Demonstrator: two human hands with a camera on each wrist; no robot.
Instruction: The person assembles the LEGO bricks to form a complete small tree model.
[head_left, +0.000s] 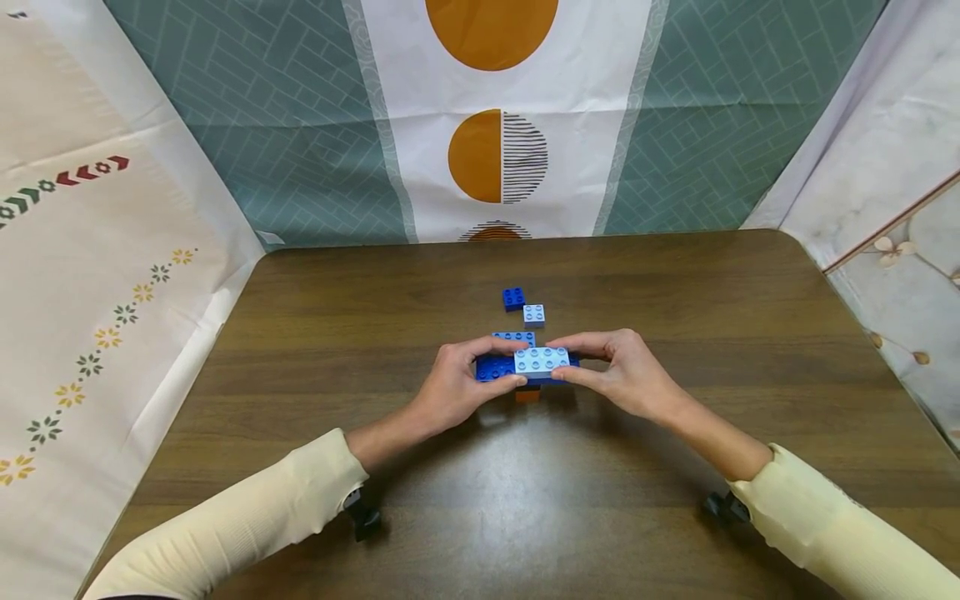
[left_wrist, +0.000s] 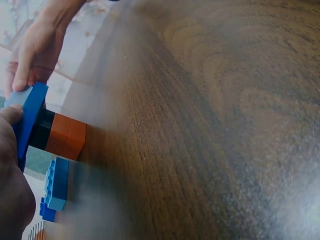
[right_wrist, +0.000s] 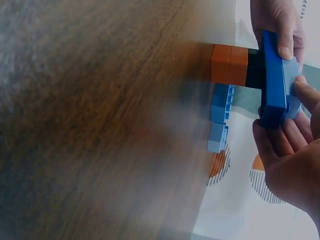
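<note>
Pinching the pale blue brick between thumb and fingers: left hand (head_left: pixel 468 375) at its left end, right hand (head_left: pixel 622 371) at its right end.

Item: pale blue brick (head_left: pixel 542 359), oblong, two rows of round studs, lying on the long dark blue piece (head_left: pixel 493 367), off-centre to the right. Whether it is fully seated cannot be told.

Below: one blackish brick (right_wrist: pixel 255 68), then two orange bricks (right_wrist: pixel 229 65), a narrow column standing on the counter (head_left: pixel 337 333).

Risks, as judged: the wide top overhangs a slim base, so uneven downward pressure could tip the column or pop a joint; a press with studs misaligned could leave the pale brick skewed; a backward slip could knock the loose bricks.

Behind the column, on the counter: mid-blue oblong brick (right_wrist: pixel 219 102), studs up; small pale brick (head_left: pixel 534 314), square; small dark blue brick (head_left: pixel 513 298), square, just beside it.

Materials: bricks apparently smooth, hard plastic, crisp-edged; counter brown, wood-grained, with a sheen; sleeves (head_left: pixel 247 508) cream, seemingly ribbed knit; backdrop cloth (head_left: pixel 285 108) patterned, creased.
</note>
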